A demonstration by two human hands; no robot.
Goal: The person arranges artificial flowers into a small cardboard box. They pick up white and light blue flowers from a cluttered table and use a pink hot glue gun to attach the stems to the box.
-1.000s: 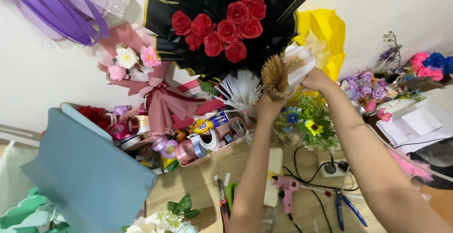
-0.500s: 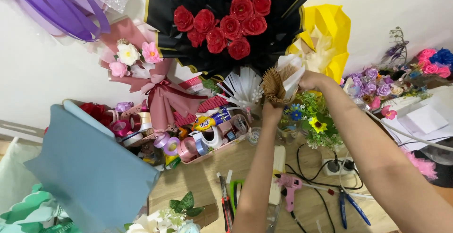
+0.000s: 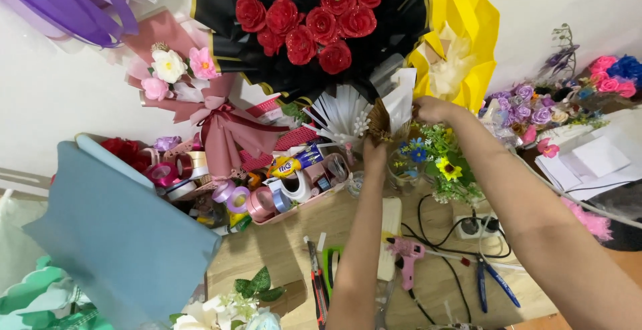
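Both my arms reach to the back of the wooden table [image 3: 281, 250]. My left hand [image 3: 374, 153] grips the base of a small tan dried-grass bundle [image 3: 380, 124] held upright. My right hand [image 3: 433, 109] pinches a piece of white wrapping paper [image 3: 401, 99] against the bundle's right side. Right behind them hang a black-wrapped bouquet of red roses [image 3: 314, 19] and a yellow paper wrap [image 3: 461, 42]. A cluster of white sticks [image 3: 341, 113] stands just left of the bundle.
A pink tray [image 3: 294, 213] of ribbon and tape rolls sits left of my arms. A pink glue gun [image 3: 406, 253], blue-handled pliers [image 3: 491, 280], a cutter [image 3: 315, 276] and cables lie near my elbows. Blue paper [image 3: 114, 230] covers the left; small fabric flowers [image 3: 535, 109] line the right.
Both hands have lowered slightly with the bundle, which now sits nearer the white sticks. The white paper has been drawn closer against the bundle's side.
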